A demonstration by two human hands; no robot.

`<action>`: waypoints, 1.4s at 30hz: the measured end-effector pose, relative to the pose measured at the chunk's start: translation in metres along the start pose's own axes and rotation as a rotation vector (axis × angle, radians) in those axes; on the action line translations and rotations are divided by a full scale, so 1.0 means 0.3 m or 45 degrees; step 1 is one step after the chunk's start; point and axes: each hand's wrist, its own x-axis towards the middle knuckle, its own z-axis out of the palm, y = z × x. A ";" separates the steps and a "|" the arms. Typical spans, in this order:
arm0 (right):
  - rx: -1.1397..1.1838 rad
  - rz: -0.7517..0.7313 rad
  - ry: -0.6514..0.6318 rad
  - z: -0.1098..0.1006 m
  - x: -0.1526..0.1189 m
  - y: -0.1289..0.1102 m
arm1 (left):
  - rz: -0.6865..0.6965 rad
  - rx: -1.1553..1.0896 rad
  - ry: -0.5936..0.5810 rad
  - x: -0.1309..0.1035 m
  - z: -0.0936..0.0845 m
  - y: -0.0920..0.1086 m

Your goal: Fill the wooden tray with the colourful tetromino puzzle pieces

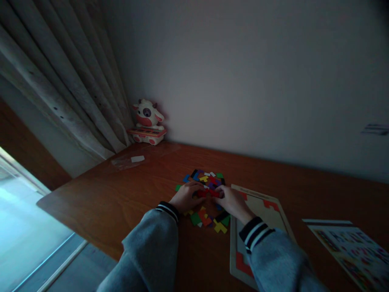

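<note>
Between my two hands is a red puzzle piece (209, 193), low over a pile of flat coloured puzzle pieces (204, 217). The fingers of my left hand (189, 196) pinch its left end. On the right end, my right hand (232, 200) closes with thumb and fingers. Whether the red is one piece or two touching pieces, I cannot tell. Green, yellow, orange, blue, purple, black and white pieces lie around both hands. Under my right forearm rests a pale wooden puzzle board (267, 219), with red pieces lying in its corners.
A printed pattern sheet (349, 247) lies at the right of the wooden table (146, 194). A toy cow with a keyboard (148, 121) stands in the back left corner, near a clear plastic bag with a white label (137, 158). Curtain hangs at left; a wall closes the back.
</note>
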 end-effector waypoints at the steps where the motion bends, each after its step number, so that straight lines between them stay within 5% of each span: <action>1: -0.012 0.003 0.012 0.002 0.003 -0.001 | 0.001 -0.012 0.001 0.000 0.001 0.000; 24: 0.121 0.047 -0.083 -0.024 0.024 -0.011 | 0.010 0.007 -0.092 0.002 -0.015 0.031; 31: 0.156 -0.069 -0.044 -0.007 0.010 0.001 | -0.141 0.086 0.040 0.005 -0.016 0.030; 38: 0.242 -0.374 0.045 0.016 -0.014 -0.048 | -0.262 -0.019 0.146 0.011 -0.014 0.025; 42: 0.313 -0.353 0.073 0.045 0.009 -0.061 | -0.257 -0.062 0.127 0.012 -0.015 0.029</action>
